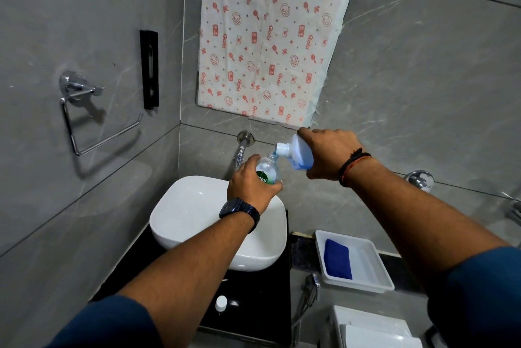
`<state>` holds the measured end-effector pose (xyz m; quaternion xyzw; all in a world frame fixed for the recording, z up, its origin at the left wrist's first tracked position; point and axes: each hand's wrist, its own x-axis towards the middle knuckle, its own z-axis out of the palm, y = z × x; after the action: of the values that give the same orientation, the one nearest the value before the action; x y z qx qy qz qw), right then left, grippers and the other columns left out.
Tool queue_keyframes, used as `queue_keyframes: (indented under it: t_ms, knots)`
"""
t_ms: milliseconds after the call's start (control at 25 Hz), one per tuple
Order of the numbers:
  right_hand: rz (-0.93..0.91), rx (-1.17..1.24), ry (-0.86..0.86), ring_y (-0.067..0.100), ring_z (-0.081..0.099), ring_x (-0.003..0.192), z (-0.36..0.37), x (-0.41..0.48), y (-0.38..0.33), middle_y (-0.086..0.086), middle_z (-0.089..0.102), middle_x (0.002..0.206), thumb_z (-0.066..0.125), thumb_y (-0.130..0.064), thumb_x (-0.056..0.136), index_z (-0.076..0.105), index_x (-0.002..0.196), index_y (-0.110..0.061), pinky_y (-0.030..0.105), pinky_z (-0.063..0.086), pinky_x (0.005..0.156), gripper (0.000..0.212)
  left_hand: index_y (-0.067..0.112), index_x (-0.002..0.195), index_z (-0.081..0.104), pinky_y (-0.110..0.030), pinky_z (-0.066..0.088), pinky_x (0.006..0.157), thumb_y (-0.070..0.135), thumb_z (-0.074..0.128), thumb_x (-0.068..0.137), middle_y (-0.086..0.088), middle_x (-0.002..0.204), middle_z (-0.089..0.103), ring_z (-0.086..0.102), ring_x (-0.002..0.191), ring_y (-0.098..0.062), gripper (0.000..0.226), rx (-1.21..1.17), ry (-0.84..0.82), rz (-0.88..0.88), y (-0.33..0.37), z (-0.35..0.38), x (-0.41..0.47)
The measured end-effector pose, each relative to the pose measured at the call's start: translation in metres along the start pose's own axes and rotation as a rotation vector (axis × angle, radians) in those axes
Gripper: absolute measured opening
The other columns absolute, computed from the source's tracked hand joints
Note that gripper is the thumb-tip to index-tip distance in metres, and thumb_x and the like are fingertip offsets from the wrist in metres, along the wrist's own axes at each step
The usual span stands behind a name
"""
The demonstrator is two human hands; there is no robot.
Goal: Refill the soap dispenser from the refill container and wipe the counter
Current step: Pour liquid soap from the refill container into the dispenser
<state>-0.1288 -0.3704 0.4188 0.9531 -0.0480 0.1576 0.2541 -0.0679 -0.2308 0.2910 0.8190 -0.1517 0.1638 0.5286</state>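
Note:
My left hand (249,188) grips a clear soap dispenser bottle (267,170) with a green label, held above the white basin (183,206). My right hand (327,151) holds the translucent refill container (297,151) tipped to the left, its white neck right over the dispenser's open mouth. Blue liquid runs from the neck into the dispenser. A white cap (221,303) lies on the black counter (253,299) in front of the basin. A folded blue cloth (337,258) rests in a white tray (366,263) to the right.
A chrome tap (241,150) sticks out of the grey wall behind the basin. A towel ring (84,113) hangs on the left wall. A hand sprayer (310,288) and a white toilet tank (372,330) are at lower right.

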Motion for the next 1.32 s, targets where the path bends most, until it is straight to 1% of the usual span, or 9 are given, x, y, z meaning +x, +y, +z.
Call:
queue_keyframes:
  t_ms: [240, 360, 520, 680, 920, 1160, 1320]
  knots:
    - [-0.002, -0.007, 0.003, 0.021, 0.046, 0.068, -0.002, 0.0, 0.0, 0.004, 0.065, 0.098, 0.081, -0.042, 0.056, 0.039, 0.115, -0.026, 0.032, 0.043, 0.055, 0.074, 0.03, 0.118, 0.049, -0.034, 0.054, 0.074, 0.045, 0.078, 0.056, 0.0, 0.108, 0.065, 0.06, 0.092, -0.024, 0.07, 0.001, -0.005, 0.006, 0.0, -0.001, 0.001]
    - [-0.006, -0.011, 0.01, 0.021, 0.046, 0.067, -0.003, -0.001, 0.0, 0.004, 0.065, 0.097, 0.08, -0.042, 0.055, 0.039, 0.113, -0.026, 0.031, 0.042, 0.055, 0.073, 0.03, 0.118, 0.049, -0.032, 0.053, 0.072, 0.046, 0.079, 0.056, 0.0, 0.108, 0.065, 0.059, 0.092, -0.024, 0.071, 0.006, -0.007, 0.008, 0.0, -0.001, 0.0]
    - [-0.002, -0.014, -0.002, 0.021, 0.046, 0.069, -0.005, -0.002, -0.001, 0.004, 0.065, 0.099, 0.08, -0.043, 0.057, 0.038, 0.116, -0.026, 0.032, 0.044, 0.056, 0.075, 0.031, 0.116, 0.049, -0.032, 0.053, 0.071, 0.047, 0.078, 0.055, 0.0, 0.107, 0.066, 0.06, 0.091, -0.023, 0.07, 0.005, -0.002, 0.005, 0.001, -0.002, 0.0]
    - [-0.007, -0.022, 0.007, 0.021, 0.045, 0.068, -0.008, -0.003, 0.0, 0.004, 0.065, 0.099, 0.081, -0.043, 0.057, 0.038, 0.116, -0.026, 0.031, 0.042, 0.055, 0.075, 0.031, 0.115, 0.05, -0.033, 0.053, 0.071, 0.047, 0.078, 0.054, 0.0, 0.106, 0.066, 0.06, 0.09, -0.024, 0.069, -0.001, 0.005, 0.017, 0.002, -0.003, -0.001]
    - [-0.005, -0.027, -0.011, 0.022, 0.05, 0.072, -0.011, -0.004, -0.002, 0.005, 0.064, 0.1, 0.08, -0.043, 0.058, 0.037, 0.118, -0.025, 0.033, 0.047, 0.058, 0.076, 0.032, 0.114, 0.049, -0.033, 0.054, 0.069, 0.047, 0.079, 0.053, 0.0, 0.105, 0.066, 0.06, 0.088, -0.023, 0.07, -0.003, 0.005, 0.013, 0.003, -0.004, -0.002]
    - [-0.004, -0.024, -0.005, 0.021, 0.046, 0.069, -0.012, -0.005, -0.001, 0.004, 0.065, 0.099, 0.08, -0.043, 0.058, 0.038, 0.118, -0.025, 0.033, 0.047, 0.058, 0.075, 0.032, 0.114, 0.049, -0.034, 0.055, 0.07, 0.046, 0.079, 0.053, 0.0, 0.104, 0.066, 0.06, 0.088, -0.024, 0.069, 0.001, 0.007, 0.017, 0.004, -0.004, -0.002]
    - [-0.004, -0.023, -0.008, 0.021, 0.046, 0.069, -0.013, -0.006, -0.001, 0.005, 0.065, 0.099, 0.079, -0.043, 0.058, 0.038, 0.119, -0.025, 0.033, 0.047, 0.058, 0.076, 0.033, 0.113, 0.049, -0.032, 0.053, 0.07, 0.046, 0.079, 0.053, 0.001, 0.103, 0.066, 0.06, 0.087, -0.023, 0.069, -0.002, 0.014, 0.02, 0.004, -0.004, -0.003]
